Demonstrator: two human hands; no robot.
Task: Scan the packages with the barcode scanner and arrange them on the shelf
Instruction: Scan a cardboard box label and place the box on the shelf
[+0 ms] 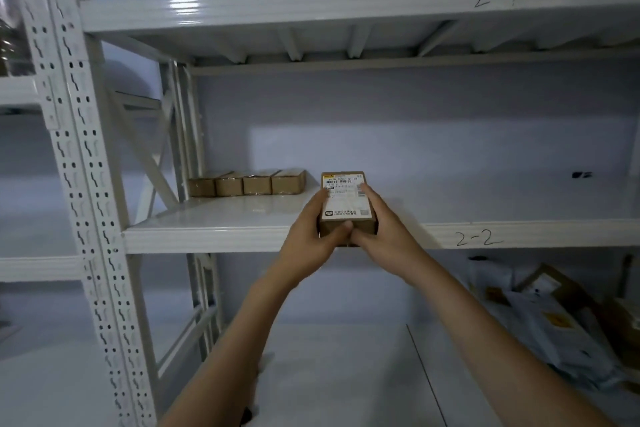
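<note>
Two hands on one package (347, 199): my left hand (313, 230) wraps its left side, thumb curled across the near end, and my right hand (382, 224) wraps the right side, fingertips lying on the printed label. Both grips are closed round the box, nothing else held. The box sits at the front lip of the shelf (221, 236) marked 2-2; I can't tell if its underside already touches the board or hangs just above it. Its long axis runs front to back, straight away from me, label up, barcode end farthest from me. Key relation: the row of four small boxes (247, 182) lies to the left of the box and deeper in, near the back wall, each with its long axis also front to back. So my judgement is the coming move goes forward and leftward, sliding the box in beside the rightmost of the four with no turn needed. My left hand is on the row's side, so its fingers would meet the neighbour first and may have to let go early. No scanner in view. More parcels (554, 319) lie in a heap on the lower shelf at right.
</note>
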